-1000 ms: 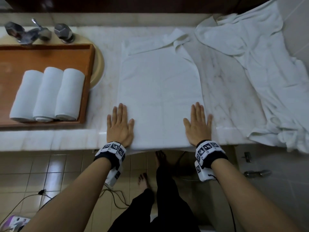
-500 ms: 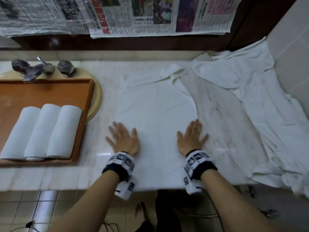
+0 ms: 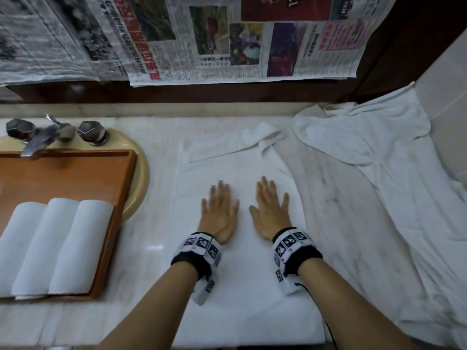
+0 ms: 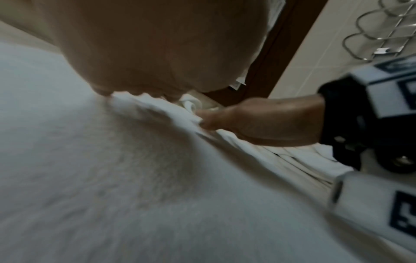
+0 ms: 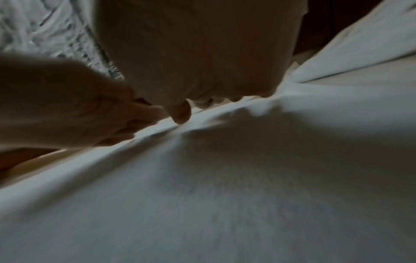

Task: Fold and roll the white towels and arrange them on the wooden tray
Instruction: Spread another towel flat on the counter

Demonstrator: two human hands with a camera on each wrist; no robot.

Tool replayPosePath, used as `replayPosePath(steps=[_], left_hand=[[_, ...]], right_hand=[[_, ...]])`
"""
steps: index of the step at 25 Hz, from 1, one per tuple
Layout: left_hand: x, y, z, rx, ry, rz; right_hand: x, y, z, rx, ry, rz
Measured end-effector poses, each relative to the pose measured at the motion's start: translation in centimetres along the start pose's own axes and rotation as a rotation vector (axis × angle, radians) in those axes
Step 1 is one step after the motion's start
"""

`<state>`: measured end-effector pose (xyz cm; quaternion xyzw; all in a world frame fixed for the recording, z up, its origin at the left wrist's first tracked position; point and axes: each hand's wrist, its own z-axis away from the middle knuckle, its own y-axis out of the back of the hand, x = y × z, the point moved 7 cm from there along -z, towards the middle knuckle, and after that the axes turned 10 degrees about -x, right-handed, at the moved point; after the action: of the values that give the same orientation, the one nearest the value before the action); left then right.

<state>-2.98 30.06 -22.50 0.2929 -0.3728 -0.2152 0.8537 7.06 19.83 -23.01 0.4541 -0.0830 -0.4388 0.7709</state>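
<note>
Flat white towel (image 3: 242, 286) spread on marble counter (image 3: 336, 198). Left hand (image 3: 219, 212) and right hand (image 3: 271, 211) laid palm-down on it, fingers straight, side by side. Three rolled towels (image 3: 50, 246) seen in wooden tray (image 3: 83, 173), left.

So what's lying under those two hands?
Both the left hand and right hand rest flat on a spread white towel, which lies on the marble counter. The counter beneath it is covered.

Rolled towels (image 3: 54, 245) lie on tray (image 3: 83, 178), left of flat towel (image 3: 242, 299).
</note>
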Motion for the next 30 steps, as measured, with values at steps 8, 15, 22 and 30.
replayPosePath(steps=[8,15,22,30], left_hand=[[-4.8,6.6,-2.7,0.295,0.237,-0.043],[-1.0,14.3,-8.7,0.426,0.022,-0.269],[0.3,14.8,-12.1,0.300,0.039,-0.408],[0.4,16.4,-13.1,0.103,0.135,-0.535]], right_hand=[[4.0,5.0,-2.7,0.213,-0.090,-0.057],[1.6,13.1,-8.8,0.458,0.056,-0.069],[0.4,15.8,-13.6,0.433,0.103,0.156],[-0.3,20.0,-13.7,0.455,0.148,0.055]])
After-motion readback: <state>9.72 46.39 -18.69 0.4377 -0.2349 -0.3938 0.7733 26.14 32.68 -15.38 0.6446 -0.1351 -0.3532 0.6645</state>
